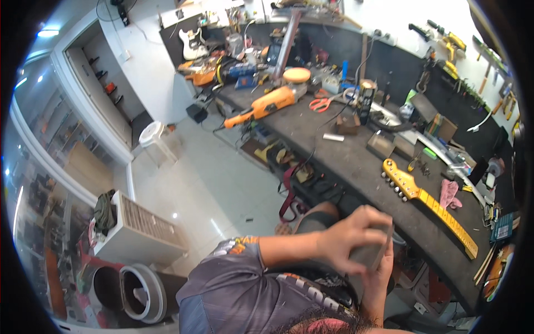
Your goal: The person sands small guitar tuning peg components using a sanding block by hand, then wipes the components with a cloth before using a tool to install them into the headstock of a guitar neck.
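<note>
Your left hand (346, 240) and right hand (382, 271) grip the dark block (367, 254) between them, lower right of frame centre, probably for steadiness; the guitar neck (433, 205) lies apart on the worktop (347, 170).

We look from the person's head, through the left one of two wide fisheye cameras, tilted down and forward. Closest to us, along the lower edge, lies the dark grey short-sleeved shirt (233, 295); a little farther out, right of centre, are the bare left hand (350, 245) and bare right hand (384, 267). Beyond, we take in the long dark-topped workbench (356, 167) slanting rightward, the pale glossy floor (206, 172) and, farther off, the white upper wall (411, 12).
</note>
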`<move>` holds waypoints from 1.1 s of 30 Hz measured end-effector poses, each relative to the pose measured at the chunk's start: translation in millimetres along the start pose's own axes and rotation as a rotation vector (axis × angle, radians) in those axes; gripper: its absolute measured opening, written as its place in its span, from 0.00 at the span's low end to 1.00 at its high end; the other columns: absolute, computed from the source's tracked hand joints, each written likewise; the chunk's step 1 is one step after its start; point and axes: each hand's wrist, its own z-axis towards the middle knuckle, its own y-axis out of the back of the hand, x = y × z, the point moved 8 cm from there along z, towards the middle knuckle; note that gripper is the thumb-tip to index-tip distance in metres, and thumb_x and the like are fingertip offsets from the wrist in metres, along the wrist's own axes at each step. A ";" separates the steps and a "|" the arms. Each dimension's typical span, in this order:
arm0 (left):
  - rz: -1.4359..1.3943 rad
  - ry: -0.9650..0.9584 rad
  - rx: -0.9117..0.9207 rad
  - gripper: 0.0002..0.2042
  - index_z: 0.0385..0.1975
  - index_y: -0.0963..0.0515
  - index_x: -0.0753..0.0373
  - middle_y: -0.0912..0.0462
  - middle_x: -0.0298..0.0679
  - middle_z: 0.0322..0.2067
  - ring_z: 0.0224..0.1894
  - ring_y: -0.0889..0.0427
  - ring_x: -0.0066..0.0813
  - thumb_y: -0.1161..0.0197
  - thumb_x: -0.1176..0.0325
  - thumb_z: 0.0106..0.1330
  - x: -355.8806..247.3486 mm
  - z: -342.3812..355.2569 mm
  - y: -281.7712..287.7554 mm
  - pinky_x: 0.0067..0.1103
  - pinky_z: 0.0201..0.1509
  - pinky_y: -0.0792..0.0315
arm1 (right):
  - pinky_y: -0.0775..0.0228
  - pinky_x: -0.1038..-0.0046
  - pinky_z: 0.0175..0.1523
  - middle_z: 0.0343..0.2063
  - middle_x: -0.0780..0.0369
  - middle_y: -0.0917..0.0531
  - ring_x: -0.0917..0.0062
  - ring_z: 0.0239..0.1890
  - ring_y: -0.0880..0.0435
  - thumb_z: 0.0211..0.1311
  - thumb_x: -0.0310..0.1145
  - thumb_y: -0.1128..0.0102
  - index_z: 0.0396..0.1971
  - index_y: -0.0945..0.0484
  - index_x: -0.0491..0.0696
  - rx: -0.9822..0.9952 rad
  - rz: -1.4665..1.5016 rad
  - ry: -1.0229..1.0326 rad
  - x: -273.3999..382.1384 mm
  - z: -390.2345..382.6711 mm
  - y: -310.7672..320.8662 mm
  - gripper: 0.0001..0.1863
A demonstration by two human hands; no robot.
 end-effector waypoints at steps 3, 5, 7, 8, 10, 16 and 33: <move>0.000 -0.133 0.054 0.42 0.68 0.21 0.58 0.28 0.61 0.72 0.69 0.26 0.62 0.18 0.45 0.54 -20.8 -1.0 -13.3 0.50 0.71 0.30 | 0.16 0.69 0.62 0.59 0.59 0.15 0.73 0.58 0.11 0.81 0.40 0.32 0.61 0.21 0.47 -0.067 0.137 -0.120 -4.8 -8.7 0.3 0.18; -0.014 0.059 -0.006 0.41 0.69 0.22 0.59 0.29 0.58 0.72 0.70 0.27 0.62 0.17 0.50 0.53 5.8 -3.5 -1.1 0.49 0.73 0.30 | 0.16 0.66 0.64 0.57 0.58 0.14 0.72 0.58 0.11 0.84 0.38 0.34 0.57 0.21 0.47 0.026 0.104 -0.041 -18.8 -8.6 21.4 0.13; 0.040 0.167 -0.063 0.42 0.70 0.24 0.58 0.32 0.61 0.74 0.69 0.27 0.61 0.16 0.47 0.57 25.0 -5.1 11.3 0.49 0.72 0.29 | 0.16 0.63 0.66 0.57 0.61 0.14 0.70 0.61 0.11 0.82 0.38 0.32 0.69 0.25 0.48 0.004 0.068 0.014 -26.7 -8.7 37.7 0.23; -0.046 0.111 -0.070 0.41 0.69 0.22 0.58 0.31 0.60 0.73 0.69 0.27 0.61 0.16 0.49 0.54 15.9 -6.6 7.0 0.49 0.72 0.30 | 0.16 0.63 0.66 0.58 0.60 0.14 0.70 0.61 0.11 0.83 0.39 0.33 0.69 0.25 0.47 0.010 0.067 -0.013 -28.6 -10.2 37.0 0.23; -0.117 -0.014 -0.010 0.41 0.67 0.20 0.57 0.29 0.59 0.72 0.68 0.27 0.61 0.15 0.51 0.50 -8.3 -4.9 -8.5 0.49 0.72 0.30 | 0.15 0.64 0.65 0.61 0.57 0.16 0.70 0.61 0.12 0.82 0.40 0.33 0.70 0.26 0.48 -0.001 0.077 -0.063 -10.9 -10.6 10.6 0.24; 0.011 0.223 -0.055 0.39 0.65 0.21 0.58 0.27 0.59 0.71 0.70 0.27 0.61 0.15 0.49 0.54 63.9 -5.1 -0.9 0.48 0.74 0.30 | 0.27 0.75 0.52 0.45 0.66 0.22 0.79 0.48 0.20 0.85 0.36 0.36 0.48 0.22 0.48 -0.002 0.081 0.002 -7.8 -3.0 26.8 0.08; -0.077 0.048 0.126 0.39 0.64 0.16 0.57 0.24 0.60 0.70 0.67 0.24 0.58 0.17 0.43 0.54 32.4 25.5 -39.8 0.47 0.68 0.26 | 0.25 0.75 0.61 0.50 0.67 0.19 0.83 0.52 0.19 0.84 0.35 0.34 0.49 0.19 0.47 0.054 0.049 0.075 19.7 -10.2 50.8 0.07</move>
